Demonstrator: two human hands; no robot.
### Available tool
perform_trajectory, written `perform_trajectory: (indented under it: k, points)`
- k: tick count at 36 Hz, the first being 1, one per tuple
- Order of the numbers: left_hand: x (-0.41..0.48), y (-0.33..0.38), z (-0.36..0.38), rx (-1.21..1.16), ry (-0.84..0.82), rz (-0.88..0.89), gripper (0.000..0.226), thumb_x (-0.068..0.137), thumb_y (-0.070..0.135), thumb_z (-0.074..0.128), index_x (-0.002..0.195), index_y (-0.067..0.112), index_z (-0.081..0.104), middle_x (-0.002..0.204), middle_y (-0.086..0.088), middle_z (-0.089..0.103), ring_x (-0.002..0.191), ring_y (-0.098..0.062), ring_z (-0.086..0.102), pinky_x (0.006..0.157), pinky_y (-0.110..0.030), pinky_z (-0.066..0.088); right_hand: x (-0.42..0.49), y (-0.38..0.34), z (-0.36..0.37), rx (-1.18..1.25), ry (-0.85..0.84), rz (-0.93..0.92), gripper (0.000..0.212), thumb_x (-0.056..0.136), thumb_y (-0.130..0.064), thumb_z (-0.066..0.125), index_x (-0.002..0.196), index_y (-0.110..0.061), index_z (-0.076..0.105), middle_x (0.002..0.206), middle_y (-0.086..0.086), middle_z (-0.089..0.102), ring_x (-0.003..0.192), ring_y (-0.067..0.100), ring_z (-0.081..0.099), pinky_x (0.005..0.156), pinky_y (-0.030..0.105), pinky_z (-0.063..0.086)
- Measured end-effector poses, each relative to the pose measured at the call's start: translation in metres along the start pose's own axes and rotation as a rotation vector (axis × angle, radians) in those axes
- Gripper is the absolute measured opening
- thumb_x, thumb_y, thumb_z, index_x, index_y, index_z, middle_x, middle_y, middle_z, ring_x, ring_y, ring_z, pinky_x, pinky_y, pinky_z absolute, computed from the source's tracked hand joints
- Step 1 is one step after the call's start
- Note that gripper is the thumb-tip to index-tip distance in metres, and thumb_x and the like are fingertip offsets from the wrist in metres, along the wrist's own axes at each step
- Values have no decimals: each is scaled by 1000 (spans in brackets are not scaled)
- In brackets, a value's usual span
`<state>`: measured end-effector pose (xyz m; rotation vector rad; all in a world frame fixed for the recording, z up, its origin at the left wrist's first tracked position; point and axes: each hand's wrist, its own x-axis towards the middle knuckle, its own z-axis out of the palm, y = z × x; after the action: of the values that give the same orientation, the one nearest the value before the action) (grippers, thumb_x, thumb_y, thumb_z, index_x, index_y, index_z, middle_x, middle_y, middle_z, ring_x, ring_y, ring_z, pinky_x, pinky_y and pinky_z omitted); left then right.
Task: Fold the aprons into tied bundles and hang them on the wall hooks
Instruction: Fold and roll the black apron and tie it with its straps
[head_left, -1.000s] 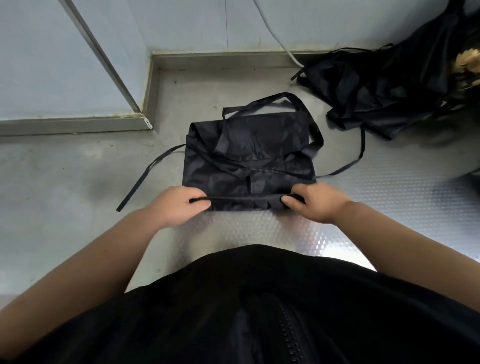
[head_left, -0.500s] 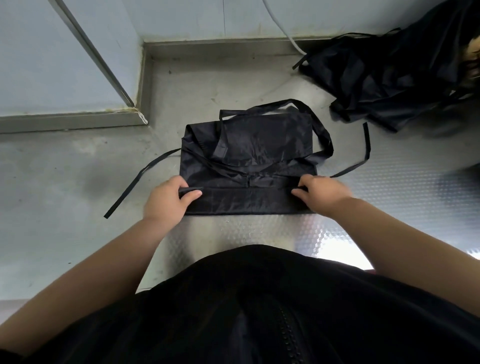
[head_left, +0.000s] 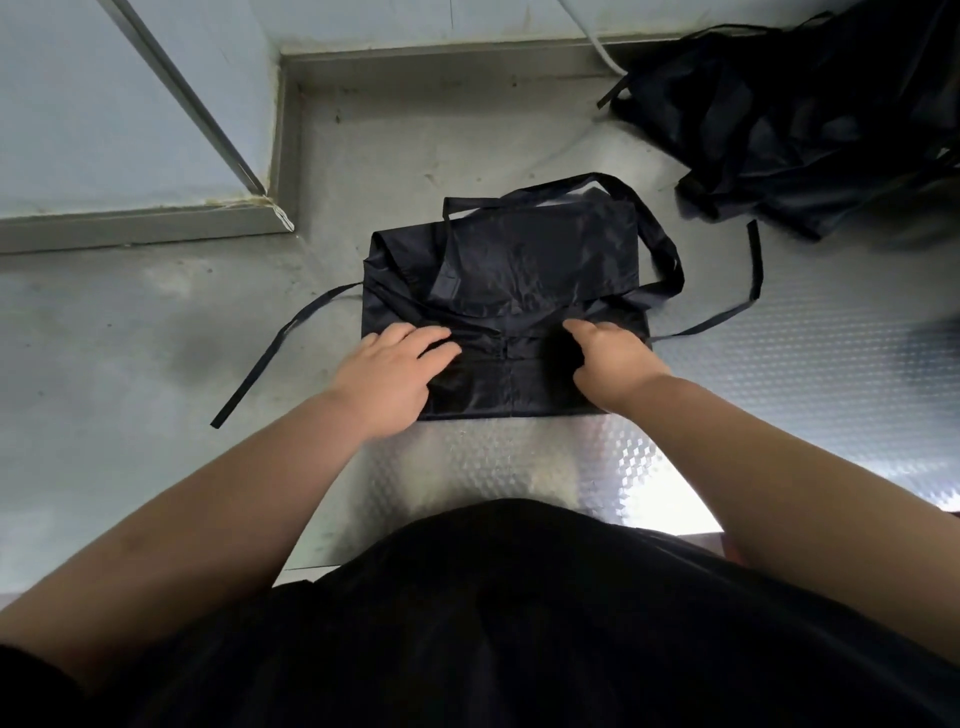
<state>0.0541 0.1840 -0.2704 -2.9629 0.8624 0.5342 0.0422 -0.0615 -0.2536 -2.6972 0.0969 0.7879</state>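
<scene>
Both hands have advanced from the near edge of the folded apron (head_left: 519, 280) to the fold line across its middle, and the near flap now lies turned over onto the panel.

Position: the apron lies flat on the metal work surface (head_left: 156, 338), directly ahead of the person. Its long axis runs left to right. The still-unfolded part lies on the far side of the fingers, so the next fold would likely travel from near to far.

Left hand (head_left: 395, 369): fingers straight and spread, pressing flat on the left part of the fold; nothing is gripped.

Right hand (head_left: 615, 364): rests on the right part of the fold with one digit extended toward the middle. The remaining fingers are hidden under the hand, so it cannot be determined whether they pinch the cloth.

Count:
- Folded aprons: one.
- Waist ties: two. The left tie (head_left: 280, 353) trails out nearer the left hand; the right tie (head_left: 750, 270) loops out nearer the right hand.
- Neck loops: one, neck loop (head_left: 613, 182), at the far edge.
- Heap of dark aprons (head_left: 810, 130): one, far right, well apart; its contents cannot be counted.

No wall hooks are in view.
</scene>
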Motion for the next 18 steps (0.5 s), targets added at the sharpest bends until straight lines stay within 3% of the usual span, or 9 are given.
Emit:
perform_trajectory:
  k: [7,13,18]
  points:
    - [-13,-14,13,-45,180,-139,45,96,33,38,134,13,52,137,-3,49,120,-30,46,92,-43,38,-1,-1,8,35,50,54,49,91,-1,41,139,-13,39,138,14,40,119,30,48,91,34,43]
    - [-34,-32,16,-78,180,-489,45,97,41,38,129,14,55,136,-4,49,117,-32,47,90,-44,39,-3,-2,13,-20,74,120,44,92,-5,40,136,-10,37,134,15,38,112,34,51,87,39,44]
    - [-40,-28,15,-121,156,-620,45,97,40,39,130,13,54,140,-7,45,122,-33,41,93,-44,37,-7,0,9,-77,81,179,41,91,-19,43,129,-6,37,126,14,37,110,36,47,81,40,43]
